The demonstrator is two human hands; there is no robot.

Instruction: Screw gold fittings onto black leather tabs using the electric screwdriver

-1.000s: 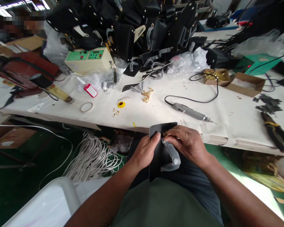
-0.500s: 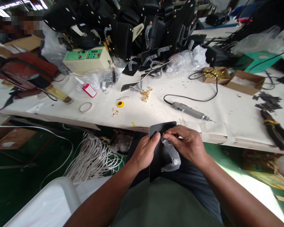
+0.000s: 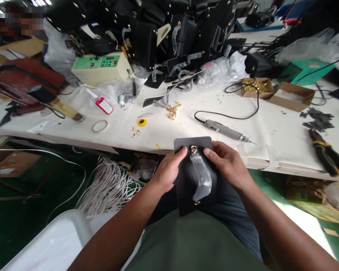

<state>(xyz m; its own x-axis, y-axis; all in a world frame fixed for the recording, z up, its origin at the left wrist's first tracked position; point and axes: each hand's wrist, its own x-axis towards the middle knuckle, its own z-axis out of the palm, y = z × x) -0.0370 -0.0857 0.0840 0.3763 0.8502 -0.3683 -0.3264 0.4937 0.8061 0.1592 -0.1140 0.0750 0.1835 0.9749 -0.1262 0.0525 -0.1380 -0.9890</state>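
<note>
Black panel (image 3: 183,190) is up in front of the person, over the lap, top edge by the near edge of the table (image 3: 164,140). L hand (image 3: 169,170) grips its left side, thumb flat on the face, other fingers mostly hidden, prob. behind. R hand (image 3: 229,162) has the upper right edge, thumb tip on the face, rest of the fingers curled round the back afaict. Both are grasping the panel, nothing else seen in either.

Plastic-wrapped handle (image 3: 202,177) runs down the panel face, bowed to the right, w/ a gold fitting (image 3: 193,149) at top btwn the two thumbs & a smaller gold bit (image 3: 197,202) at the bottom end. Can't tell if the top fitting is fastened or just sitting there.

Step in hand looks like a check of how that fitting & handle sit, panel held face-up to the eyes. Next move prob. calls for one hand keeping the panel steady, other free to work at the fitting; it's small, so a fingertip pinch. Powered screwdriver (image 3: 224,130) lies on the table just beyond R hand, gold pile (image 3: 173,111) further left, both untouched
</note>
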